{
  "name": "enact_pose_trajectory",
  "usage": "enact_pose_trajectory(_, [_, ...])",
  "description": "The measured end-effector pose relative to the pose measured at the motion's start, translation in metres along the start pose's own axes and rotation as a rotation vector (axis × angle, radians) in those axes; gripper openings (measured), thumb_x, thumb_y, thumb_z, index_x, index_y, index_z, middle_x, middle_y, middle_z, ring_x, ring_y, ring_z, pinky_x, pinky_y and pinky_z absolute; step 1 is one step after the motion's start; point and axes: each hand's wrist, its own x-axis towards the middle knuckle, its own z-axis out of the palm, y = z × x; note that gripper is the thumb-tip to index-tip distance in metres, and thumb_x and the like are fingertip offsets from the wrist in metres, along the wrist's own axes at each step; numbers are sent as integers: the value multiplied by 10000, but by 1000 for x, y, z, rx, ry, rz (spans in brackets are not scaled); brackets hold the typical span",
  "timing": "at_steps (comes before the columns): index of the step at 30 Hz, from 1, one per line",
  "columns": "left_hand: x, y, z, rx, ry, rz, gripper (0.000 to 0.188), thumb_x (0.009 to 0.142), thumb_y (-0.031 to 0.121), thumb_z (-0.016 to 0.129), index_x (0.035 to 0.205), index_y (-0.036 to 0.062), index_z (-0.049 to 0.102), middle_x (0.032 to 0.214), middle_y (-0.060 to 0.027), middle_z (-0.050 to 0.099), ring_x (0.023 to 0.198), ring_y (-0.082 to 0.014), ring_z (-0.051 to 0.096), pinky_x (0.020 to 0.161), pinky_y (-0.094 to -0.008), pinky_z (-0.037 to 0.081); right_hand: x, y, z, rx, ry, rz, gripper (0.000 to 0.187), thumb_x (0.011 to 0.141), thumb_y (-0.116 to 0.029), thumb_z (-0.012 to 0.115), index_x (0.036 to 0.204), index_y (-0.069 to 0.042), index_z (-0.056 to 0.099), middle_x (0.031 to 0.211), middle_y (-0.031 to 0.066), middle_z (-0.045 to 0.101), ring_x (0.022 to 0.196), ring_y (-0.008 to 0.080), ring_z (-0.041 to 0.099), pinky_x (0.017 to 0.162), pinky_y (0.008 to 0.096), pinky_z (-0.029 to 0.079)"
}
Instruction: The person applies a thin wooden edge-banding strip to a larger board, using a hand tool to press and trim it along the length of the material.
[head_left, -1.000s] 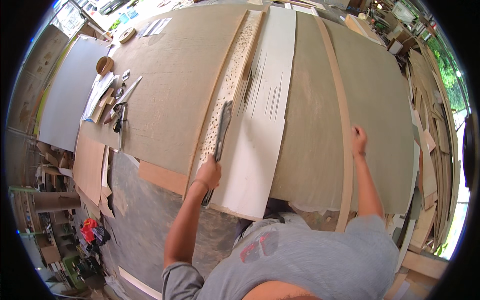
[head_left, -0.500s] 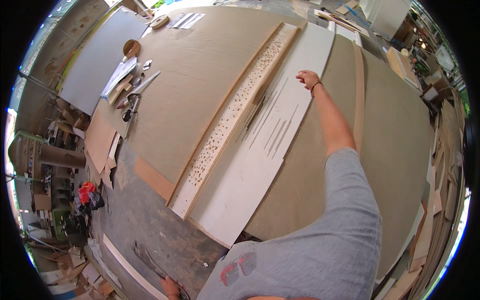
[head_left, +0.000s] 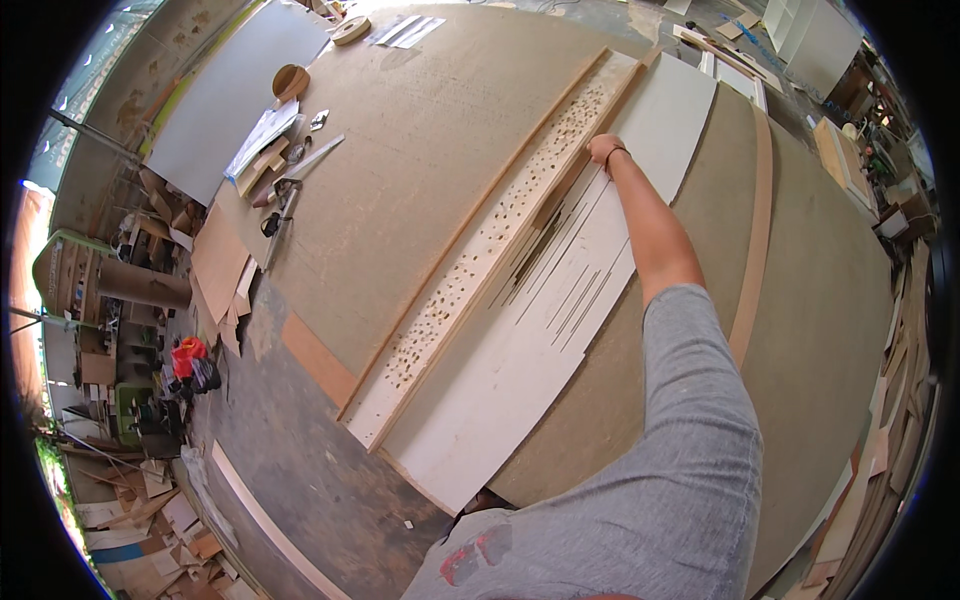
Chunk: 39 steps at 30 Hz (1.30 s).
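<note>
"Position of the right hand (head_left: 605,150)?"

"At the raised wooden strip (head_left: 565,190) edging the holed board (head_left: 492,240). It looks curled, but the fingertips are hidden, so I can't tell if they pinch the wood. The left hand is out of view; its state can't be told."

"Why there?"

"Perhaps to steady that edge. A slotted white panel (head_left: 520,345) lies just beside the board, partly under the forearm (head_left: 655,235), likely giving it a flat neighbour."

"What carries them?"

"A wide brown bench (head_left: 400,180), spreading to both sides of the hand."

"Farther left of it?"

"A metal blade (head_left: 315,158), a brown roll (head_left: 290,82) and papers (head_left: 262,140), probably kept aside for room."

"Containers?"

"Well apart, left of the hand and lower, a red bag (head_left: 188,357) bunched against something black (head_left: 206,376). Its contents don't show."
</note>
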Motion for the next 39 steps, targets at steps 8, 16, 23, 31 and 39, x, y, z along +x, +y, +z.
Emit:
enact_pose_trajectory(8, [-10, -5, 6, -9, 13, -36, 253, 832, 222, 375, 986, 21, 382, 658, -121, 458, 406, -225, 437, 359, -364, 423, -56, -80, -37, 984, -215, 691, 153, 790, -174, 535, 641, -150, 514, 502, -57, 407, 395, 58, 381, 370, 255, 274])
enact_pose_trajectory(16, [-9, 1, 18, -24, -19, -30, 242, 831, 220, 380, 959, 14, 383, 657, -121, 458, 409, -227, 441, 359, -365, 421, -50, -74, -46, 902, -289, 602, 113, 795, -181, 508, 708, -160, 577, 613, -63, 506, 443, 51, 381, 420, 244, 275])
enact_pose_trajectory(23, [7, 17, 34, -31, -72, 19, 235, 831, 219, 384, 935, 8, 385, 656, -122, 459, 411, -228, 444, 359, -366, 420, -56, -98, -111, 931, -55, 484, 79, 778, -185, 544, 719, -135, 561, 624, -42, 514, 546, 71, 433, 482, 255, 315])
enact_pose_trajectory(31, [40, 66, 69, -34, -224, 179, 229, 830, 217, 388, 907, 2, 387, 654, -122, 459, 414, -229, 447, 359, -366, 418, -54, -168, -249, 1740, 356, 220, 85, 721, 9, 530, 801, -7, 509, 740, 96, 552, 562, 203, 565, 479, 319, 514])
enact_pose_trajectory(39, [72, 112, 92, -29, -422, 374, 226, 829, 215, 393, 880, -5, 388, 653, -123, 460, 417, -231, 451, 359, -367, 416, -88, -368, -314, 280, 427, 10, 286, 831, -230, 425, 1058, -102, 543, 926, 74, 601, 710, 172, 579, 579, 323, 469])
